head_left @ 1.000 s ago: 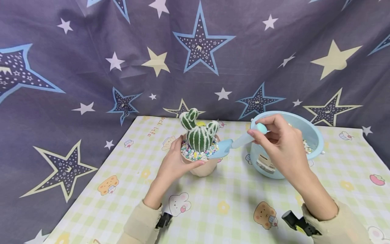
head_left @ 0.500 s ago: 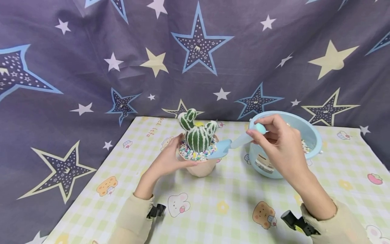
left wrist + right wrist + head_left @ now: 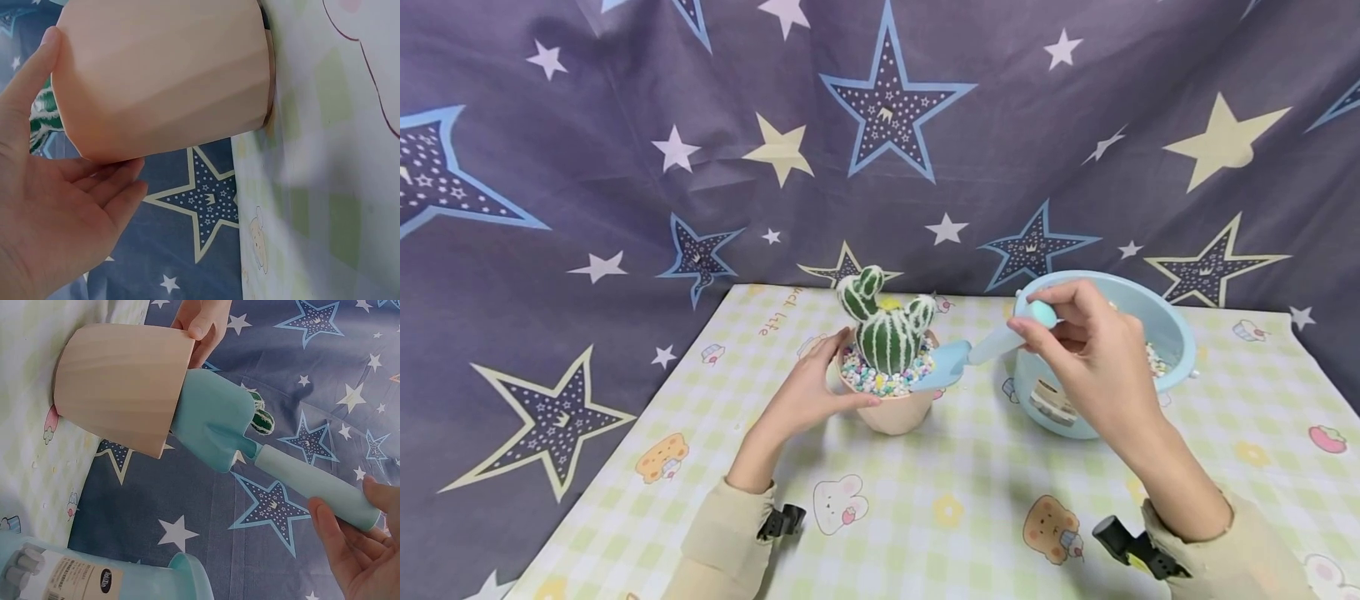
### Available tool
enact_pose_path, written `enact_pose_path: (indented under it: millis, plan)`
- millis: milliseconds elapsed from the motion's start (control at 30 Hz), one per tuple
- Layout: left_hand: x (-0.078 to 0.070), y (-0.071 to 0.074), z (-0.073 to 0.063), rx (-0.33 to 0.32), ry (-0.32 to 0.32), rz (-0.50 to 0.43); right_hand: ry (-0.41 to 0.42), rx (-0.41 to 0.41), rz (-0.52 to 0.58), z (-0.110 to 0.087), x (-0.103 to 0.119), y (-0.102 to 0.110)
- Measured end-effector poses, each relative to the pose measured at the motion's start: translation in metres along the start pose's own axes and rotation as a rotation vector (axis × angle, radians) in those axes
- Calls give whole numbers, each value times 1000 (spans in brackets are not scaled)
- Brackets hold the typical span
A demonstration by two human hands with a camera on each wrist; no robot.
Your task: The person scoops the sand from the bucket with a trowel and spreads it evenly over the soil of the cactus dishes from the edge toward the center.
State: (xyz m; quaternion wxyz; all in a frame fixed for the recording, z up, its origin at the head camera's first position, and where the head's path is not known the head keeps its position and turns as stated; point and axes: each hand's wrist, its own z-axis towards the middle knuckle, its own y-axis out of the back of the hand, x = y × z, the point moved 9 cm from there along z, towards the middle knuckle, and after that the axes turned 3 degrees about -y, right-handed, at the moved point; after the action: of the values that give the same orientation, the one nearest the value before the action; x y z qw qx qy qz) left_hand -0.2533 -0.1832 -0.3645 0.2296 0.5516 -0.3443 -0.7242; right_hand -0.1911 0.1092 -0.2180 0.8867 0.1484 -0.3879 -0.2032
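A pale peach flowerpot (image 3: 898, 415) stands on the table, holding a green toy cactus (image 3: 887, 342) with white fuzzy ribs, ringed by multicoloured beads (image 3: 876, 383). My left hand (image 3: 805, 392) holds the pot at its left side. Its thumb lies at the rim and the other fingers bend along the side, as the left wrist view shows. With my right hand (image 3: 1097, 358) I grip the handle end of a light blue trowel (image 3: 215, 419) between thumb and fingers. The trowel slopes down leftward, its blade tip over the pot's right rim among the beads.
A light blue bucket (image 3: 1063, 423) with some beads inside stands to the right, partly behind my right hand. It carries a paper label (image 3: 75, 581). A checked cloth (image 3: 970, 533) covers the table, and a star-print curtain (image 3: 700, 108) hangs behind it.
My left hand has slid slightly left, its thumb reaching less far across the pot's front. The right hand and trowel stay nearly still, the blade remaining at the rim.
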Motion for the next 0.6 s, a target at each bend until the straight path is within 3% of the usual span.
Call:
enact_pose_path:
  millis: [600]
  plan:
    - [0,-1,-3,-3,37,0,33,-38,53,-1,6,7]
